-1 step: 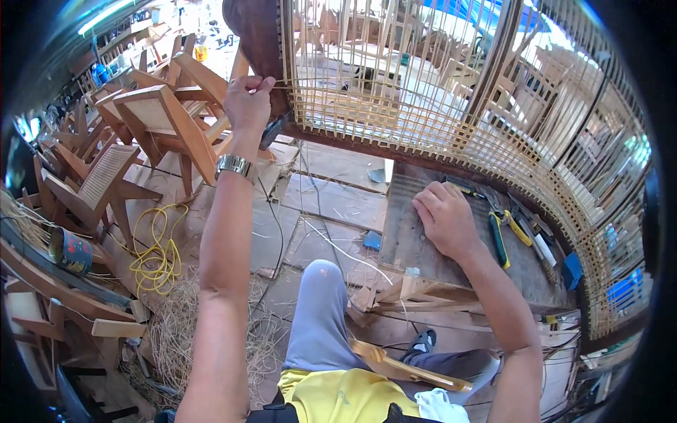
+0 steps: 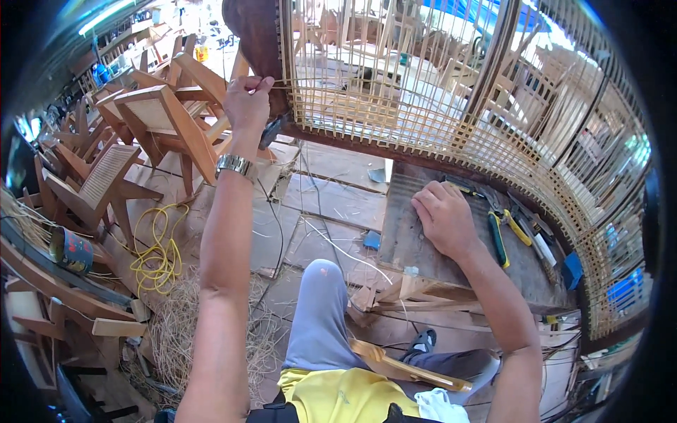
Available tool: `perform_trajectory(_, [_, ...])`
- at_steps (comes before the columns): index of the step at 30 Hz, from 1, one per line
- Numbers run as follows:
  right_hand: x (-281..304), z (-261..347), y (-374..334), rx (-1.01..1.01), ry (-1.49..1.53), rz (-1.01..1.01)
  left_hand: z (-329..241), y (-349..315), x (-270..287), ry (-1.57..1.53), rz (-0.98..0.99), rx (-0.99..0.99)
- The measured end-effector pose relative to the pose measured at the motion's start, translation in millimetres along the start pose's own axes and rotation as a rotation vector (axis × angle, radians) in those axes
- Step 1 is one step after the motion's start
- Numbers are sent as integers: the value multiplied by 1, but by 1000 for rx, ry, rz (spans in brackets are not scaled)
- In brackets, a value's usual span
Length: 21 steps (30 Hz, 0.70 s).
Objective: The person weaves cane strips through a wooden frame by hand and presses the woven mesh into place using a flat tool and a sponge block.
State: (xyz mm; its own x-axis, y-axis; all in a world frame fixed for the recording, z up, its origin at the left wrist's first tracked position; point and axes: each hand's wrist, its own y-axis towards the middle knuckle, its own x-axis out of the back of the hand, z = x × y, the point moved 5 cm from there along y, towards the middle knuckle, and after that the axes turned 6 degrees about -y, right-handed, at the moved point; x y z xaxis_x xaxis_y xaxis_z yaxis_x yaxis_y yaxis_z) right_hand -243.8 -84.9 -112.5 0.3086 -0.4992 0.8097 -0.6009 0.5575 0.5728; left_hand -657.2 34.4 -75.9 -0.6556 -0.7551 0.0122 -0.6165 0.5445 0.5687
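Note:
At the left edge of a cane-woven wooden furniture frame, my left hand (image 2: 247, 106) is closed in a pinch on a thin cane strand (image 2: 283, 81). That strand runs across into the woven panel (image 2: 345, 106), where cane crosses upright strands, densest along the lower edge. The dark wooden frame (image 2: 257, 35) rises beside the hand. My right hand (image 2: 446, 215) rests on a wooden bench top (image 2: 405, 233), fingers curled and pressed together; whatever may be under them is hidden. Beside it lie pliers (image 2: 499, 236) with green and yellow handles.
Several wooden chairs (image 2: 151, 113) with woven panels crowd the left side. Below them are a coiled yellow cord (image 2: 155, 261), a tin can (image 2: 72, 250) and a heap of cane scraps (image 2: 190, 331). A blue block (image 2: 572, 271) lies at the bench's right edge.

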Motion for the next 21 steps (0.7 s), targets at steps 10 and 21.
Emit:
perform_trajectory(10, [-8,-3,-5,54,-72,-49,22,30,-10,293,-29,-112])
perform_trajectory(21, [94,-83,-114,-391,4,-339,39,51,-11,299,193,-315])
